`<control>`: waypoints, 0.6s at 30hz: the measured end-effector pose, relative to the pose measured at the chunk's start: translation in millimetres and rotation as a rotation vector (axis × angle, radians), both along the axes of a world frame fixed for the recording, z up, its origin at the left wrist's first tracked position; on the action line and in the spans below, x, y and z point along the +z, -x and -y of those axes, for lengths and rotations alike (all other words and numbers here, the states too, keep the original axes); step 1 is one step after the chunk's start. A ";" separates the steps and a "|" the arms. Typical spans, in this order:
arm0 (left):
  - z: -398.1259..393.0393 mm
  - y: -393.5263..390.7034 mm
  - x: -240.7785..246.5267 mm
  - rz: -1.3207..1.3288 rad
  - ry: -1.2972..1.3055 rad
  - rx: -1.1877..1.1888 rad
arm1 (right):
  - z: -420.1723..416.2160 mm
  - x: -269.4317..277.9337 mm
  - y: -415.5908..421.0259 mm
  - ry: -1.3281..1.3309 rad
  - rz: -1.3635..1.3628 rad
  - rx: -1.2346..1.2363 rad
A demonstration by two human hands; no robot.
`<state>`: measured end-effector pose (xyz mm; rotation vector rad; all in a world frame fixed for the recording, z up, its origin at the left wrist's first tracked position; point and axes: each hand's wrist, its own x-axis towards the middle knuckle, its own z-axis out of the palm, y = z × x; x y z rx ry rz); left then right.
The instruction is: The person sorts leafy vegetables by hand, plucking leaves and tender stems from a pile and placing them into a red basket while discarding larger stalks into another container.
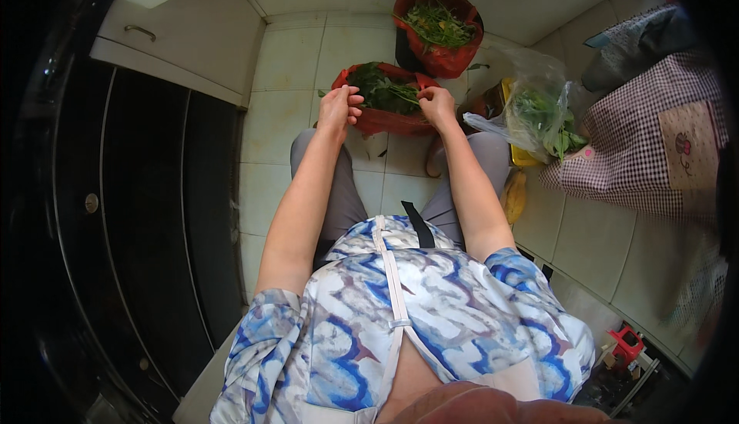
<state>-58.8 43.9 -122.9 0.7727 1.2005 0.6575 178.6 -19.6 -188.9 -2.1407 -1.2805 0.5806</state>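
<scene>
Between my knees, a red plastic bag stands with its mouth spread around leafy greens. My left hand is at the bag's left rim, fingers curled; whether they pinch anything cannot be told. At the right rim is my right hand, its thumb and fingertips closed together beside green stems; what lies between them is too small to make out. Just beyond stands a second red plastic bag, holding cut greens and stems.
Right of my knee, a clear plastic bag of greens lies over a yellow container. Checked cloth hangs at the right. A white cabinet borders the tiled floor on the left. Leaf scraps lie on the floor.
</scene>
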 end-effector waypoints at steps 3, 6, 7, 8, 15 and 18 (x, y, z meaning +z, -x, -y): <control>1.1 4.0 3.4 0.028 -0.031 0.031 | 15.0 8.5 3.6 -0.100 -0.125 -0.111; 6.6 5.1 10.5 0.028 -0.042 0.030 | 23.4 7.7 8.6 -0.248 -0.135 -0.167; 7.6 5.0 13.5 0.022 -0.046 0.022 | 22.9 7.4 9.5 -0.304 -0.119 -0.178; 7.0 4.4 16.5 0.008 -0.061 0.015 | 22.6 7.6 8.9 -0.293 -0.155 -0.177; 27.3 -3.1 -0.9 -0.139 -0.200 -0.148 | 45.1 45.0 33.2 -0.456 -0.015 -0.025; 34.6 -16.6 -35.2 -0.473 -0.632 -0.340 | 47.9 32.2 36.3 -0.438 0.030 0.132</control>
